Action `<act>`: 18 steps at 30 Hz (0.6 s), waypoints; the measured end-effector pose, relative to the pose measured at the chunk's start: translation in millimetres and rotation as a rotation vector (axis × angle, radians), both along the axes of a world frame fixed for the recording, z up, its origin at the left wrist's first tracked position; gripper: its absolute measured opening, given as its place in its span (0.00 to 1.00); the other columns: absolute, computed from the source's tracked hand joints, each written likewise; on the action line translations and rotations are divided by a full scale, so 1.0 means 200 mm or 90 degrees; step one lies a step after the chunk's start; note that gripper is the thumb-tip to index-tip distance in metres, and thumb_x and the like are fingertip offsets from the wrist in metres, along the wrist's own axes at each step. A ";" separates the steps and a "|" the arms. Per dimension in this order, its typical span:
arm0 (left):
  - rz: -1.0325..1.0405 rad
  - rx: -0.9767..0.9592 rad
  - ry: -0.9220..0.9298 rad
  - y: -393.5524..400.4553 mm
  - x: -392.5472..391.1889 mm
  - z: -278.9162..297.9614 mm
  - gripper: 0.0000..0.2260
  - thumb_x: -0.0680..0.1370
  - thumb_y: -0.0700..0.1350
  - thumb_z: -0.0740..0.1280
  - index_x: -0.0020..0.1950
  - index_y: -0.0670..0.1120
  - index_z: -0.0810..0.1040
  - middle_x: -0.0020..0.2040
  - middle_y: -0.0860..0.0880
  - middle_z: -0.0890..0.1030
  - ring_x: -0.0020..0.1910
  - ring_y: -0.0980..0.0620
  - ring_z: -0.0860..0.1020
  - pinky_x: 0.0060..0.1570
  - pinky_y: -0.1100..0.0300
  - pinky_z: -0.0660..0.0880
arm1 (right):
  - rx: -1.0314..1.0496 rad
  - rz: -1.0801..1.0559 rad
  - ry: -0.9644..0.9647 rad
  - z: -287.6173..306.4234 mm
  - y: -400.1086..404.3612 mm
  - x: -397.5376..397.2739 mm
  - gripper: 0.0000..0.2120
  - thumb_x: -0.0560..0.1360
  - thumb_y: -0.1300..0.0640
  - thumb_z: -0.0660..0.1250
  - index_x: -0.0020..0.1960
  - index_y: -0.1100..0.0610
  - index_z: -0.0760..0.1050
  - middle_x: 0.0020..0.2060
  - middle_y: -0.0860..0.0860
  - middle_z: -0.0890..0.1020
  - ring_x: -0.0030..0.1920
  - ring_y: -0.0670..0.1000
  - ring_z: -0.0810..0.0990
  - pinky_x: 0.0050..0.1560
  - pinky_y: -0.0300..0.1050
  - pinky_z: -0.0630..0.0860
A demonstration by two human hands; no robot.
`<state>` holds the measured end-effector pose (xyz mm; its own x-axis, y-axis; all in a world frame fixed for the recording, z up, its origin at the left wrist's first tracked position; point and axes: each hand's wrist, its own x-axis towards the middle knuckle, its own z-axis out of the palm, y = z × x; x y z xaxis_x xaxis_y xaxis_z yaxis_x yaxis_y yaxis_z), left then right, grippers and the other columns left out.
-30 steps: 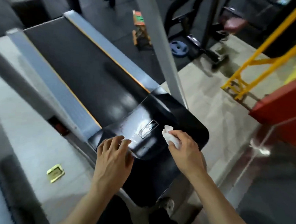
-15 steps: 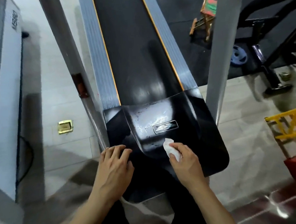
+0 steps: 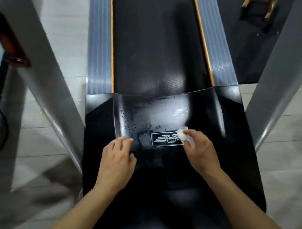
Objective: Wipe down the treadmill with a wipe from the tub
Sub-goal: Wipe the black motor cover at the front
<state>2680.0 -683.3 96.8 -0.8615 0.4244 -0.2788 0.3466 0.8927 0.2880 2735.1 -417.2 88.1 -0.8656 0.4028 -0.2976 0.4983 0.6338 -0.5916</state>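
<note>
The left hand (image 3: 117, 161) rests flat, fingers relaxed, on the treadmill's (image 3: 157, 44) glossy black motor cover (image 3: 101, 120). One emblem (image 3: 166, 139) sits centre. The right hand (image 3: 200, 151) pinches one crumpled white wipe (image 3: 183, 136) against it.

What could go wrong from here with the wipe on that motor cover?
The wipe is bunched small in the right hand, so each pass likely covers little and leaves streaks like those on the black cover. The left hand rests on the glossy cover and may smudge it.
</note>
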 end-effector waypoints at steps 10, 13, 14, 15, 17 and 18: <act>0.045 -0.103 0.100 0.03 -0.41 -0.93 0.32 0.80 0.56 0.52 0.80 0.40 0.62 0.79 0.35 0.62 0.81 0.38 0.55 0.80 0.43 0.51 | 0.206 0.119 0.150 -0.81 0.43 -0.62 0.17 0.74 0.68 0.66 0.60 0.58 0.81 0.55 0.57 0.83 0.52 0.62 0.79 0.58 0.51 0.73; 0.056 -0.088 0.128 0.03 -0.39 -0.97 0.31 0.81 0.56 0.52 0.81 0.41 0.61 0.80 0.36 0.60 0.82 0.40 0.52 0.81 0.45 0.47 | 0.245 0.022 0.129 -0.96 0.56 -0.71 0.18 0.78 0.66 0.61 0.65 0.60 0.79 0.64 0.59 0.80 0.61 0.64 0.77 0.64 0.52 0.71; 0.053 -0.088 0.129 0.03 -0.39 -0.97 0.31 0.82 0.56 0.52 0.81 0.41 0.60 0.80 0.36 0.59 0.82 0.41 0.51 0.81 0.46 0.46 | 0.255 -0.011 0.110 -1.02 0.56 -0.72 0.19 0.78 0.65 0.58 0.66 0.61 0.78 0.68 0.59 0.77 0.64 0.64 0.76 0.67 0.53 0.70; 0.050 -0.094 0.131 0.03 -0.40 -0.97 0.31 0.82 0.57 0.52 0.81 0.41 0.60 0.81 0.37 0.59 0.82 0.41 0.51 0.81 0.46 0.45 | 0.267 -0.038 0.099 -1.06 0.52 -0.74 0.21 0.78 0.63 0.55 0.67 0.62 0.77 0.70 0.60 0.75 0.65 0.64 0.74 0.68 0.54 0.69; 0.049 -0.102 0.136 0.04 -0.40 -0.98 0.31 0.82 0.57 0.51 0.82 0.42 0.59 0.81 0.37 0.58 0.82 0.42 0.50 0.81 0.46 0.45 | 0.279 -0.028 0.110 -1.15 0.38 -0.81 0.26 0.76 0.58 0.50 0.68 0.62 0.75 0.71 0.61 0.73 0.64 0.64 0.74 0.67 0.54 0.69; 0.052 -0.107 0.136 0.04 -0.40 -0.98 0.31 0.82 0.57 0.50 0.82 0.42 0.59 0.81 0.38 0.58 0.82 0.42 0.50 0.81 0.46 0.45 | 0.273 0.012 0.126 -1.16 0.26 -0.86 0.26 0.77 0.57 0.49 0.68 0.61 0.76 0.71 0.60 0.74 0.62 0.61 0.75 0.66 0.52 0.69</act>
